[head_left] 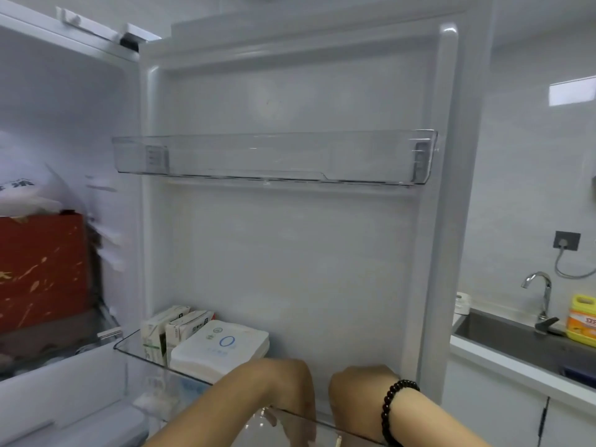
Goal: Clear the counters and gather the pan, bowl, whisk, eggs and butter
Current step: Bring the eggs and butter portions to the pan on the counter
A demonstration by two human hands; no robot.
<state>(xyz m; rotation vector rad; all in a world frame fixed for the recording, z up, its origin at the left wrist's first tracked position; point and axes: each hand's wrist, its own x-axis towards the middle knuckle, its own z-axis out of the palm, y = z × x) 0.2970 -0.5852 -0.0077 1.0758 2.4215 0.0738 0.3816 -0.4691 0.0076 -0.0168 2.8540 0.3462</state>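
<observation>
No pan, bowl, whisk, eggs or butter can be identified. Both hands reach down into the lower door bin (135,353); left hand (290,391) and right hand (358,395) fingers are hidden, so neither grip can be told. Left of them: a white pack (222,346) and milk cartons (167,330). Above: the clear door shelf (274,156).

No pan, bowl, whisk, eggs or butter show; my hands reach down into the door bin (135,346) at 6 o'clock.
</observation>
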